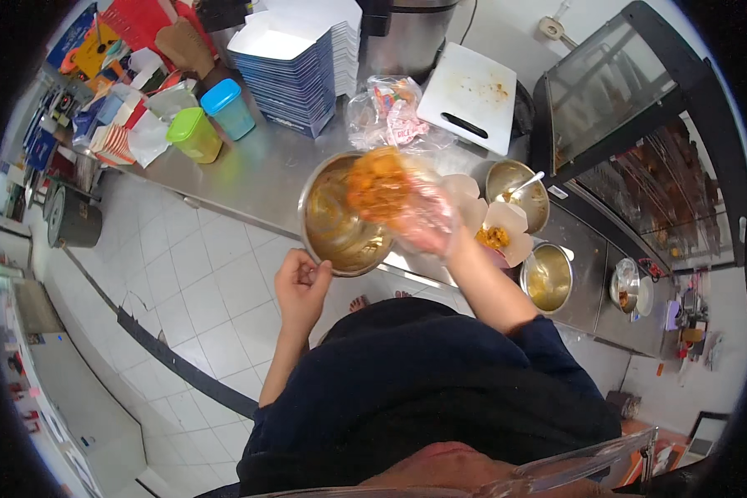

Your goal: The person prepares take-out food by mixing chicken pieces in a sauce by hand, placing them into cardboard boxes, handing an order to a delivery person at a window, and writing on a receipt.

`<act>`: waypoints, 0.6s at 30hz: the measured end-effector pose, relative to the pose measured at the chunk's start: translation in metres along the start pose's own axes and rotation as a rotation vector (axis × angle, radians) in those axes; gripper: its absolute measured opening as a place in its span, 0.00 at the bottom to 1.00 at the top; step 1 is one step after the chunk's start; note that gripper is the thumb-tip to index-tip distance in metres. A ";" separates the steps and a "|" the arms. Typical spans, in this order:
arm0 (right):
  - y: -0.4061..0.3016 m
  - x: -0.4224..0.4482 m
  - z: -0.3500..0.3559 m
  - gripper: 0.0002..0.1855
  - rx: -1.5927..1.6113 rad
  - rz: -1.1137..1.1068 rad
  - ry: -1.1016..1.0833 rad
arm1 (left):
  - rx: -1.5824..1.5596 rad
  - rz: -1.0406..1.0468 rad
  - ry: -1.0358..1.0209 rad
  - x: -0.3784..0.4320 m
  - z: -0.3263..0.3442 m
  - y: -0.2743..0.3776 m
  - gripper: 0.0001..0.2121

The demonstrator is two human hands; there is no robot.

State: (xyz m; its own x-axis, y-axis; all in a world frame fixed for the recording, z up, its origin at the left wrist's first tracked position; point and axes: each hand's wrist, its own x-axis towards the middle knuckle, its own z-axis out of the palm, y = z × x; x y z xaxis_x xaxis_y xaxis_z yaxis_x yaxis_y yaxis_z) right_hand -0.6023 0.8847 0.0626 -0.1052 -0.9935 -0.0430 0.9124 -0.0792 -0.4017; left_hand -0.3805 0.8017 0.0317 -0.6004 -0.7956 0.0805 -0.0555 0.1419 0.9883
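My left hand (pixel 303 278) grips the near rim of a stainless steel mixing bowl (pixel 333 218) that is smeared inside with yellow-orange sauce and tilted. Over the bowl's right side, my right hand (pixel 420 215), in a clear plastic glove, holds a clump of orange sauced food (pixel 381 180); the hand is slightly blurred. Just right of it stands an open paper food box (pixel 515 219) with orange food (pixel 493 236) inside. Another pale box (pixel 464 190) is partly hidden behind my right hand. A steel bowl with a white spoon (pixel 523 180) sits beyond the boxes.
Behind are a stack of blue cartons (pixel 295 81), plastic bags (pixel 389 112) and a white cutting board (pixel 470 93). Blue (pixel 229 109) and green (pixel 195 136) lidded containers stand left. Another steel bowl (pixel 546 277) and a glass display cabinet (pixel 616 106) are at the right.
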 end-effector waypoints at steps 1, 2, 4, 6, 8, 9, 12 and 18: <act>-0.014 -0.016 0.001 0.28 -0.025 -0.057 0.019 | -0.012 -0.030 0.024 0.001 -0.005 -0.007 0.10; -0.030 -0.029 0.001 0.29 -0.060 -0.114 0.028 | -0.163 -0.021 0.032 0.004 -0.009 -0.023 0.09; -0.053 -0.058 -0.003 0.29 -0.164 -0.169 0.197 | -0.281 -0.085 0.074 0.013 -0.012 -0.030 0.09; -0.068 -0.081 -0.021 0.29 -0.418 -0.297 0.504 | -0.358 -0.149 0.103 0.020 -0.023 -0.041 0.08; -0.071 -0.093 -0.058 0.29 -0.577 -0.392 0.663 | -0.393 -0.158 0.108 0.026 -0.026 -0.051 0.07; -0.070 -0.097 -0.076 0.25 -0.743 -0.379 0.844 | -0.435 -0.152 0.124 0.032 -0.026 -0.058 0.07; -0.061 -0.095 -0.091 0.23 -1.149 -0.340 1.027 | -0.422 -0.187 0.168 0.040 -0.026 -0.072 0.06; -0.052 -0.080 -0.074 0.20 -1.407 -0.339 1.081 | -0.485 -0.181 0.114 0.053 -0.020 -0.092 0.07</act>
State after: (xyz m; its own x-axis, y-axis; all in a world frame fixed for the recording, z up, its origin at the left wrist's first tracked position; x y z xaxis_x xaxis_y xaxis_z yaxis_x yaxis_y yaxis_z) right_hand -0.6703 0.9744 0.0187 -0.9042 -0.4186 -0.0853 -0.1231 0.4464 -0.8863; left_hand -0.3906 0.7347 -0.0523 -0.5235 -0.8448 -0.1104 0.2410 -0.2712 0.9319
